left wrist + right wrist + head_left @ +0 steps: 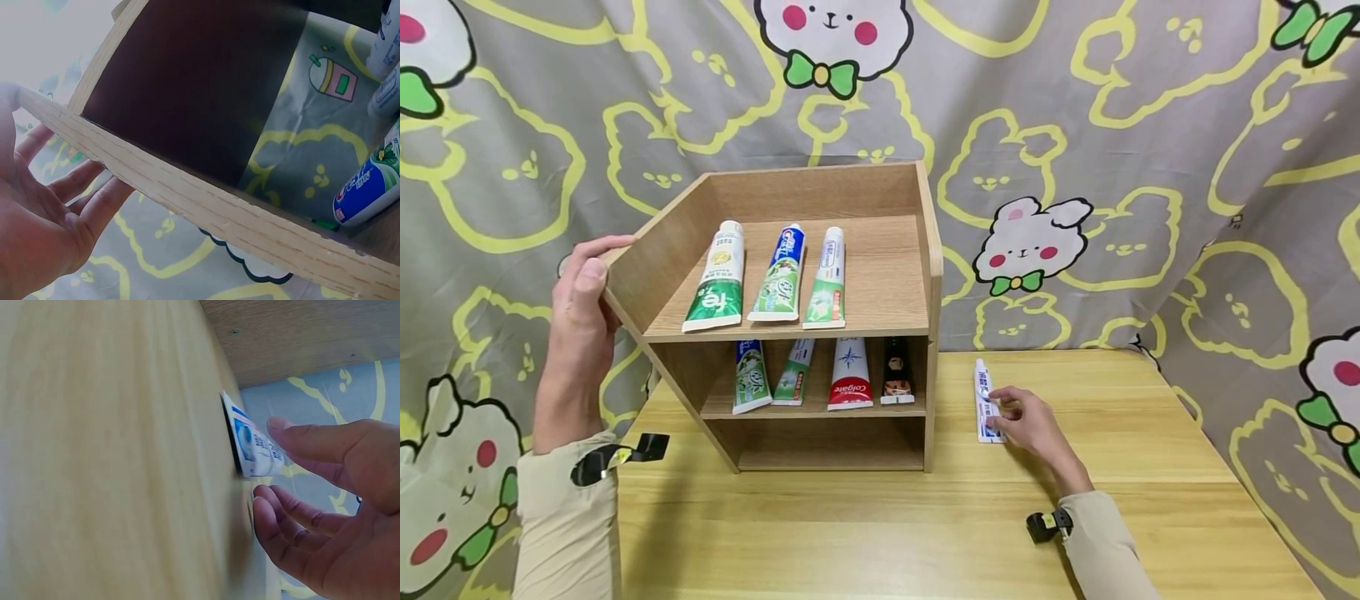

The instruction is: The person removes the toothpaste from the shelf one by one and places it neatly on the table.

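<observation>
A wooden shelf stands on the table, and my left hand grips the edge of its left side panel. In the left wrist view, the fingers lie along the outside of that panel. Right of the shelf, a white and blue toothpaste tube lies flat on the table, cap end away from me. My right hand is over the tube. The right wrist view shows the thumb and fingers spread apart near the tube, not closed on it.
On the top board lie a green and white tube, a blue and green tube and a slim white tube. The middle board holds several more, among them a red and white tube and a black tube. A patterned curtain hangs behind.
</observation>
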`<action>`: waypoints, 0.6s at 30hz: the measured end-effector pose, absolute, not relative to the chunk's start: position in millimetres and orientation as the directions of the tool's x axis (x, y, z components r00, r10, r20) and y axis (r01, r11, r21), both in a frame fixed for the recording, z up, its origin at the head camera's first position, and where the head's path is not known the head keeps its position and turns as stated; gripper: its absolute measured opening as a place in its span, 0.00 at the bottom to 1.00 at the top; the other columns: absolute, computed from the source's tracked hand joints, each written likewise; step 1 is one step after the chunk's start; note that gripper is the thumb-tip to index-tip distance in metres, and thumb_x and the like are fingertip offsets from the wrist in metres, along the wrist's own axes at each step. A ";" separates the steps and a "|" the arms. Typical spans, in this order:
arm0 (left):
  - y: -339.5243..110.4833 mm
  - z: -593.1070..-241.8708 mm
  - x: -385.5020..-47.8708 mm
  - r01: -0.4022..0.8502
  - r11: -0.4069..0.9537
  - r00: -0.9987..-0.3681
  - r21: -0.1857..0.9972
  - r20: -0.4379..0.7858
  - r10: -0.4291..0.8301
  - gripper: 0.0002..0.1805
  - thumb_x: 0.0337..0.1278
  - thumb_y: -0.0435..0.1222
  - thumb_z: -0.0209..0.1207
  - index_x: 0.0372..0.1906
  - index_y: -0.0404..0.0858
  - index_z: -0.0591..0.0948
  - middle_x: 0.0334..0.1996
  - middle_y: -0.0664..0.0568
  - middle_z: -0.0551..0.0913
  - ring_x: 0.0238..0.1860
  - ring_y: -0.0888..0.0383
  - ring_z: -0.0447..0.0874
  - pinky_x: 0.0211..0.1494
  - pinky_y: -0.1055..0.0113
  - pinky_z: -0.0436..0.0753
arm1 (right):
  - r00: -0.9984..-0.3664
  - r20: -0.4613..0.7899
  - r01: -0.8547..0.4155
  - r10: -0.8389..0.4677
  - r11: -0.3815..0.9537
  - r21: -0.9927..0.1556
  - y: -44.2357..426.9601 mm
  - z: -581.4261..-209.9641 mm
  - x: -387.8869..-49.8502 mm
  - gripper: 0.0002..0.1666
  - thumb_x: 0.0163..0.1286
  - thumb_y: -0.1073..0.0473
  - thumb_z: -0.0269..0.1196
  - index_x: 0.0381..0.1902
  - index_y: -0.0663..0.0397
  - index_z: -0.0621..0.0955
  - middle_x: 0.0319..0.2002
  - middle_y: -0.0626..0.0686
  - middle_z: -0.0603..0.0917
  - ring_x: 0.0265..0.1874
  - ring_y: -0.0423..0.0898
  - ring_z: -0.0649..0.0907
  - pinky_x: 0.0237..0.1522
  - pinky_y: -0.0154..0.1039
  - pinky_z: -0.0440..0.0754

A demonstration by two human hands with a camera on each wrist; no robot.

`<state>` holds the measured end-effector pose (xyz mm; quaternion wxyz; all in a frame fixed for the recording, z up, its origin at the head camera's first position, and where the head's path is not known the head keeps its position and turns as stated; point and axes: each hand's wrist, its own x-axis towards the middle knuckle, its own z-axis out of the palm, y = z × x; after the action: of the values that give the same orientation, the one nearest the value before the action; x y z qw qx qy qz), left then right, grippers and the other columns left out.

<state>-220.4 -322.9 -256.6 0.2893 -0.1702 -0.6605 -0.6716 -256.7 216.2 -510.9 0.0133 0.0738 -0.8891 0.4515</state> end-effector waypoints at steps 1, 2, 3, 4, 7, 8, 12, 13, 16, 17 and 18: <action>-323.2 -256.7 -220.3 0.615 0.039 -0.774 0.787 0.612 -0.163 0.23 0.66 0.40 0.51 0.61 0.34 0.80 0.56 0.41 0.71 0.47 0.48 0.71 0.40 0.62 0.73 | -0.988 0.098 -0.152 -0.123 0.579 -0.801 216.7 -509.9 -256.7 0.25 0.62 0.68 0.72 0.58 0.63 0.81 0.53 0.69 0.80 0.42 0.56 0.85 0.44 0.48 0.86; -323.3 -256.8 -220.2 0.617 0.040 -0.772 0.786 0.614 -0.163 0.23 0.66 0.40 0.51 0.61 0.34 0.80 0.56 0.41 0.71 0.47 0.48 0.71 0.40 0.62 0.73 | -0.987 0.106 -0.158 -0.124 0.579 -0.800 217.0 -509.0 -256.6 0.25 0.63 0.68 0.72 0.58 0.63 0.81 0.54 0.69 0.80 0.43 0.56 0.85 0.45 0.49 0.85; -323.4 -256.8 -220.2 0.618 0.040 -0.771 0.785 0.615 -0.164 0.23 0.66 0.40 0.50 0.61 0.34 0.80 0.56 0.41 0.71 0.47 0.48 0.71 0.40 0.62 0.73 | -0.986 0.111 -0.162 -0.124 0.576 -0.801 217.1 -507.7 -256.2 0.25 0.63 0.68 0.72 0.58 0.63 0.81 0.54 0.69 0.80 0.43 0.57 0.86 0.46 0.51 0.85; -323.2 -256.8 -220.3 0.618 0.040 -0.771 0.785 0.615 -0.164 0.23 0.66 0.40 0.50 0.61 0.34 0.80 0.56 0.41 0.71 0.47 0.48 0.71 0.40 0.62 0.73 | -0.986 0.116 -0.166 -0.123 0.575 -0.801 217.4 -506.4 -255.6 0.25 0.63 0.68 0.72 0.59 0.63 0.81 0.54 0.69 0.80 0.44 0.57 0.86 0.47 0.52 0.85; -322.3 -256.7 -220.5 0.616 0.041 -0.772 0.787 0.613 -0.167 0.23 0.67 0.40 0.50 0.61 0.34 0.80 0.56 0.41 0.71 0.48 0.48 0.71 0.41 0.61 0.73 | -0.981 0.143 -0.194 -0.133 0.568 -0.800 217.8 -503.0 -254.3 0.25 0.64 0.68 0.71 0.59 0.64 0.81 0.55 0.70 0.79 0.46 0.61 0.86 0.49 0.55 0.84; -322.1 -256.7 -220.6 0.616 0.042 -0.772 0.787 0.613 -0.168 0.23 0.67 0.40 0.50 0.61 0.34 0.80 0.56 0.41 0.71 0.48 0.47 0.71 0.41 0.61 0.73 | -0.979 0.153 -0.201 -0.132 0.566 -0.800 217.6 -501.7 -253.9 0.24 0.65 0.68 0.71 0.59 0.63 0.81 0.56 0.71 0.79 0.47 0.63 0.86 0.49 0.55 0.84; -321.5 -256.4 -221.0 0.613 0.035 -0.773 0.789 0.609 -0.178 0.23 0.67 0.40 0.50 0.61 0.34 0.80 0.56 0.41 0.71 0.47 0.47 0.71 0.41 0.61 0.73 | -0.973 0.185 -0.229 -0.135 0.557 -0.798 218.6 -494.8 -251.8 0.23 0.67 0.68 0.69 0.60 0.64 0.81 0.57 0.72 0.78 0.48 0.65 0.84 0.49 0.57 0.84; -321.4 -256.4 -221.1 0.612 0.033 -0.774 0.790 0.607 -0.180 0.23 0.66 0.40 0.50 0.61 0.34 0.80 0.56 0.40 0.71 0.47 0.47 0.71 0.41 0.61 0.73 | -0.973 0.188 -0.230 -0.133 0.555 -0.799 219.0 -492.7 -251.0 0.23 0.67 0.68 0.69 0.60 0.63 0.81 0.58 0.72 0.78 0.49 0.66 0.84 0.48 0.57 0.84; -321.3 -256.7 -221.1 0.608 0.038 -0.775 0.793 0.604 -0.186 0.23 0.66 0.40 0.50 0.61 0.34 0.80 0.56 0.41 0.71 0.48 0.47 0.71 0.41 0.61 0.73 | -0.972 0.199 -0.235 -0.127 0.558 -0.796 220.4 -486.7 -248.6 0.23 0.68 0.66 0.68 0.61 0.62 0.80 0.59 0.71 0.77 0.50 0.66 0.83 0.49 0.57 0.83; -321.3 -256.9 -221.0 0.607 0.039 -0.776 0.794 0.603 -0.187 0.24 0.66 0.40 0.50 0.61 0.34 0.80 0.56 0.41 0.71 0.48 0.47 0.71 0.41 0.61 0.73 | -0.971 0.202 -0.238 -0.126 0.559 -0.794 220.9 -485.2 -247.9 0.23 0.69 0.66 0.68 0.61 0.62 0.80 0.59 0.71 0.77 0.51 0.66 0.83 0.49 0.57 0.83; -321.2 -257.1 -220.9 0.606 0.042 -0.776 0.794 0.602 -0.188 0.24 0.66 0.40 0.50 0.61 0.34 0.80 0.56 0.41 0.71 0.48 0.47 0.71 0.41 0.61 0.73 | -0.971 0.206 -0.240 -0.124 0.560 -0.793 221.0 -483.4 -247.2 0.23 0.69 0.66 0.68 0.61 0.62 0.80 0.60 0.70 0.77 0.51 0.67 0.83 0.49 0.58 0.83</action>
<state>-220.9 -321.2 -257.1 0.2945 -0.1587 -0.6590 -0.6737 -247.2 221.0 -483.4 0.0635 0.1033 -0.8809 0.4576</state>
